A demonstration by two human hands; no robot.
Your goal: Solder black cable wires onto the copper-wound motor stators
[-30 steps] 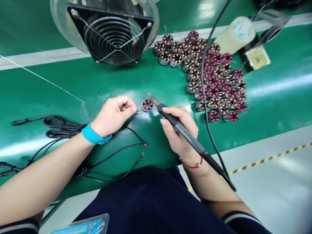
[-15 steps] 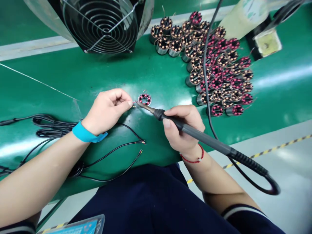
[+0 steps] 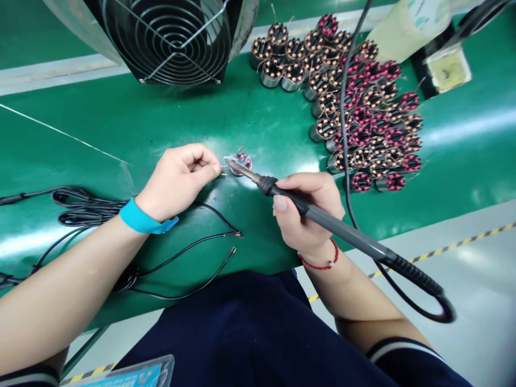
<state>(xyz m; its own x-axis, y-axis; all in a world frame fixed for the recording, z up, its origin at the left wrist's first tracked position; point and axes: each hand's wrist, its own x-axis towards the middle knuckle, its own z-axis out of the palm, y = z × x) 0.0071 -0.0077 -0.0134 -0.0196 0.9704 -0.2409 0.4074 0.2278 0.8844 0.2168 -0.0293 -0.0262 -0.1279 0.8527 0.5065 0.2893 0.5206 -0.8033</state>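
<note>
My right hand (image 3: pixel 308 212) is closed around the grip of a soldering iron (image 3: pixel 342 228), whose metal tip points left. That tip reaches over a small round motor stator (image 3: pixel 243 159) with pink and black windings, and a wisp of smoke drifts there. Just left of it, my left hand (image 3: pixel 189 174) pinches the end of a cable; thin coloured wire ends (image 3: pixel 223 171) stick out past the fingertips. Whether the tip touches the wires or the stator, I cannot tell.
A fan with a wire guard (image 3: pixel 177 51) stands at the back left. Several wound stators (image 3: pixel 363 118) crowd the right side, crossed by the iron's cord (image 3: pixel 343 107). Coiled black cables (image 3: pixel 86 207) lie left, with stripped ends (image 3: pixel 234 234) near me. A sponge tray (image 3: pixel 449 70) sits back right.
The soldering iron's tip has shifted slightly up, away from the wire ends, and smoke now shows over the stator. My left hand has kept its pinch.
</note>
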